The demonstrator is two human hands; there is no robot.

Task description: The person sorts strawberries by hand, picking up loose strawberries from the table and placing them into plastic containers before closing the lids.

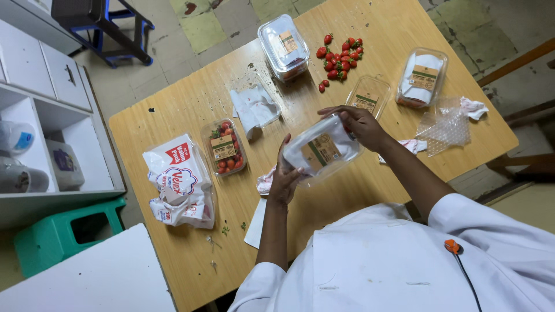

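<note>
The wooden surface (191, 104) carries a white tissue pack (180, 182) near its left edge, a punnet of strawberries (224, 147) just beside it, a closed tub (284, 46) and a capped tub (422, 78) toward the far edge, a lid (369, 95) and loose strawberries (340, 58) between them. Above the near middle, both hands hold a clear tray (321, 151) lined with paper, tilted: the left hand (283, 176) has its grip closed on the tray's lower end, and the right hand (361, 124) has its grip pinching the upper rim.
</note>
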